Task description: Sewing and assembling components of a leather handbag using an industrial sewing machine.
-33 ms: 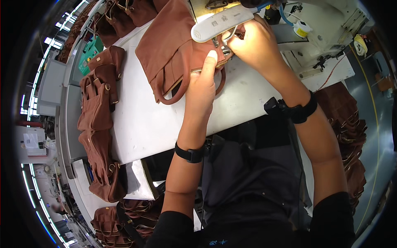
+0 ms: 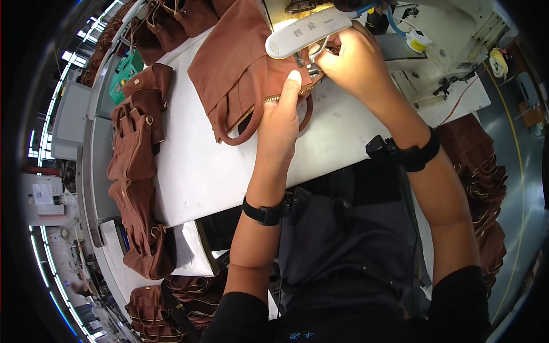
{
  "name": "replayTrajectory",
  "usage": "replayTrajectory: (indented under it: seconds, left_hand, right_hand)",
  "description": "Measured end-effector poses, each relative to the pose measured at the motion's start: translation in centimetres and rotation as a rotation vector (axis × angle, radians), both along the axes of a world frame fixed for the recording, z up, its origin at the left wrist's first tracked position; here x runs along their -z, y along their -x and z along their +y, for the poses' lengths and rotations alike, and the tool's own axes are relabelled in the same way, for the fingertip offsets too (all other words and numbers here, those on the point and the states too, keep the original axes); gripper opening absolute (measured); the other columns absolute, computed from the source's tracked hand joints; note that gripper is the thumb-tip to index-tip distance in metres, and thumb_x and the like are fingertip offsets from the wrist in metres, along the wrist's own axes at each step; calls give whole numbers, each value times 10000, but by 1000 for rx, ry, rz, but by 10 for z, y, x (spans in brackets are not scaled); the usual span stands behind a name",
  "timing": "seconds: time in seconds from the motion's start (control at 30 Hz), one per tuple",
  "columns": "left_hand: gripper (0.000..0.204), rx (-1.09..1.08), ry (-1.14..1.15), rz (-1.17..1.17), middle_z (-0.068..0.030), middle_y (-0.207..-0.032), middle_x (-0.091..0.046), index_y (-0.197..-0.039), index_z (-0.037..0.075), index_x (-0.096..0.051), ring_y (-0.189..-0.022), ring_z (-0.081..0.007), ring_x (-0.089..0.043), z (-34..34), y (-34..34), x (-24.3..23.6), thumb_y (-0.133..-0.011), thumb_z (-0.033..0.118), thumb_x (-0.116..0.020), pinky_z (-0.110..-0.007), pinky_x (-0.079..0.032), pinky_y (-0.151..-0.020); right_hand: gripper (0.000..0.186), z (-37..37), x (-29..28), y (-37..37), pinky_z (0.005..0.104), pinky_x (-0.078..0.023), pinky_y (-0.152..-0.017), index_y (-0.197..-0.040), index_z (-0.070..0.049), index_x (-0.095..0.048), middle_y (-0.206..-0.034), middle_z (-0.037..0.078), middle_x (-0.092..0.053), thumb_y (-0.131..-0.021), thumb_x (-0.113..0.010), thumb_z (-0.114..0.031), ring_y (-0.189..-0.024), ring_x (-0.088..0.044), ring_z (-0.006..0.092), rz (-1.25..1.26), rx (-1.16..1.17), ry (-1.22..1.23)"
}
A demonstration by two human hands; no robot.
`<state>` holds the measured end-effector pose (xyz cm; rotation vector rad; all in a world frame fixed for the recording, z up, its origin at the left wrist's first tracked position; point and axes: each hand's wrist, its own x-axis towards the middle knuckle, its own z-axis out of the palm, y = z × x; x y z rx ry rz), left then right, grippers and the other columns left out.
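Observation:
A brown bag (image 2: 226, 51) with looped handles and a brass zipper lies at the top centre, reaching under the sewing machine's pale, lamp-like arm (image 2: 306, 31) and metal foot (image 2: 313, 67). My left hand (image 2: 277, 123) grips the bag along the zippered edge, its thumb on top. My right hand (image 2: 357, 63) is closed at the foot, fingers curled by a bent metal rod at the bag's far corner; what they hold is hidden.
The white worktable (image 2: 194, 177) carries the machine body (image 2: 449, 51). Brown bags line the left (image 2: 131, 148), top left (image 2: 177, 20), lower left (image 2: 148, 311) and right (image 2: 474, 160). A green box (image 2: 124, 74) stands at the left. A walkway (image 2: 517, 171) runs along the far right.

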<state>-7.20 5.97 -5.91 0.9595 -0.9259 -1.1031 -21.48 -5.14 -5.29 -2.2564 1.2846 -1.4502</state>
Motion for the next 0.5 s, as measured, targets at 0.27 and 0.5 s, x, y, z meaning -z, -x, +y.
replayTrajectory:
  seconds: [0.27, 0.5]
  left_hand:
    - [314, -37, -6, -70, -12, -1147, -716, -1231, 23, -726, -1038, -94, -612, 0, -1, 1, -1122, 285, -590, -272, -483, -930]
    - [347, -43, -138, -109, -17, -1100, -704, -1068, 27, -716, -1009, -89, -595, 2, -6, 19, -1129, 340, -578, -299, -474, -939]
  right_hand:
    - [342, 6, 1, 3, 459, -485, -939, -932, -41, -733, -897, 118, -728, -793, -819, -341, -910, -697, 322, -18, 6, 32]
    - [317, 8, -2, 0, 452, -493, -892, -859, -43, -737, -855, 111, -728, -791, -800, -346, -833, -692, 320, 15, 62, 80]
